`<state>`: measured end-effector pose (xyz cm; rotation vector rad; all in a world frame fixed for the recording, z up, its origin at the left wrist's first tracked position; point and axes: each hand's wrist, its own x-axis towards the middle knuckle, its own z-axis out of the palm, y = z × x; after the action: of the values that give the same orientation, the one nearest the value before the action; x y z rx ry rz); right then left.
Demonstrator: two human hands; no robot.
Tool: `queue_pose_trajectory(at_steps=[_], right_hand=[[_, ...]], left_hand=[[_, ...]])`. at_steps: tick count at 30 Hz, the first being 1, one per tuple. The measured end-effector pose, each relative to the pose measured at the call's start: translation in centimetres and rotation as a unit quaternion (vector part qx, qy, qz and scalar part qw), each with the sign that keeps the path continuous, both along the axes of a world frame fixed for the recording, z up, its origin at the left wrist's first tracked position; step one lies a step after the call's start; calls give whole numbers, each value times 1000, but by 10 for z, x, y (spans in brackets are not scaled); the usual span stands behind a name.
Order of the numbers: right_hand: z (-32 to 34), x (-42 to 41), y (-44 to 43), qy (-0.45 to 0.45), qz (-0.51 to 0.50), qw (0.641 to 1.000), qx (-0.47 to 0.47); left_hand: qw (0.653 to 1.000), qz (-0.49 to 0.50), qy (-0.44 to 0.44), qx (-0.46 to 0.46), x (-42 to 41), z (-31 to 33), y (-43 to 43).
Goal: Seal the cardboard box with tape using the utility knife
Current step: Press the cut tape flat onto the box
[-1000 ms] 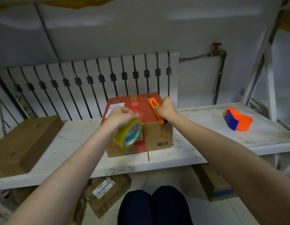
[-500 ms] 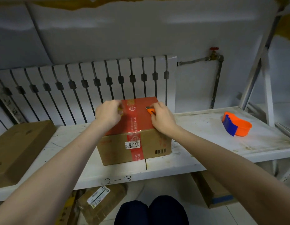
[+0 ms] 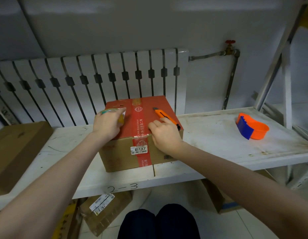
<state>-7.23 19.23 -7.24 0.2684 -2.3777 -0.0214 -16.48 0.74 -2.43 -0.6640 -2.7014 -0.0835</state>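
A cardboard box [image 3: 118, 156] with a red top and a red tape strip down its middle stands on the white shelf [image 3: 210, 144]. My left hand [image 3: 106, 125] grips a yellowish tape roll [image 3: 121, 118] resting on the left part of the box top. An orange utility knife [image 3: 161, 114] lies flat on the right part of the top, blade end pointing away. My right hand [image 3: 164, 135] rests at the box's front top edge with bent fingers. Its index finger touches the knife's side, but the hand is not wrapped around the knife.
An orange and blue tape dispenser [image 3: 251, 126] sits on the shelf at the right. A flat brown carton [image 3: 17, 149] lies at the left. A white radiator [image 3: 98, 80] stands behind the box. More cartons [image 3: 101, 209] lie on the floor below.
The tape roll went from the box's front up onto its top left. My right hand has slid back to the front edge, leaving the knife lying on the box top.
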Motion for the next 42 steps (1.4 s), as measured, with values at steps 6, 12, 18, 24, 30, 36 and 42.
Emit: queue_pose_trajectory(at_steps=[6,12,18,24,30,36,42], right_hand=[[1,6,-4,12,10,1000,-12],[-1,12,-2,-18,4,998,-59],[-3,19,-2,-62,9,995,-73],[0,16,-2,-53,2,994,-90],[5,6,-3,-50,-31,996,-66],[5,4,-2,-51,-14,996,-78],[4,2,-4,-32,-26,997,-68]], left_hand=[[998,-2,-37,52,13,2,-2],[978,-85,62,178,44,-6,-3],[988,-141,-45,42,53,-21,3],[988,-125,-52,72,46,-25,2],[989,-115,-55,79,47,-25,5],[994,-93,-28,60,48,-27,6],[994,-98,-17,49,46,-28,5]])
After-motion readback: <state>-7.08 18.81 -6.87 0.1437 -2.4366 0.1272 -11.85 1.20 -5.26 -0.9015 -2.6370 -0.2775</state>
